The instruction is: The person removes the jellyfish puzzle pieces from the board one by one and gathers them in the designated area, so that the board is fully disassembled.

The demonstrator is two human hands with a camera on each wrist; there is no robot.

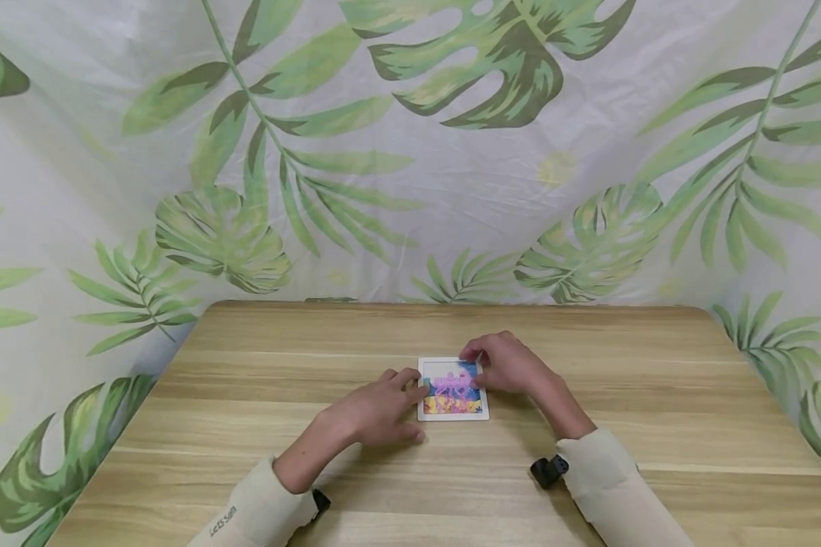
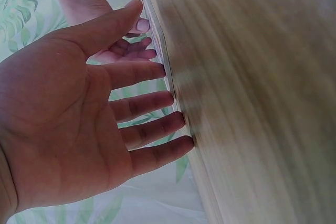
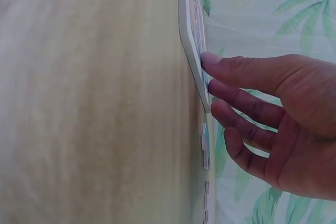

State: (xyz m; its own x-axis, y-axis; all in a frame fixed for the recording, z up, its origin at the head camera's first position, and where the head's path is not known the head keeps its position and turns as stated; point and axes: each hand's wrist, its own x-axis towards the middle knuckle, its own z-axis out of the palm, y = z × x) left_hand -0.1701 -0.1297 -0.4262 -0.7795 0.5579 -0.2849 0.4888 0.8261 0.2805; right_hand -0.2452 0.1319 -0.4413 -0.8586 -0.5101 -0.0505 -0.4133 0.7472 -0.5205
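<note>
A square picture puzzle with a white border lies flat on the wooden table, showing a pink figure over blue and yellow. My left hand spreads its fingers at the puzzle's left side, and fingertips touch that edge; the thumb is apart, nearer the front. In the left wrist view the left hand has its fingers nearly straight. My right hand is at the far right corner with bent fingers. Its thumb rests on the puzzle's face in the right wrist view, where the index fingertip of the right hand is beside the edge.
Thin small pieces with notched outlines lie past the puzzle's corner in the right wrist view. The table meets a leaf-patterned cloth at its back. A black device is on the right cuff.
</note>
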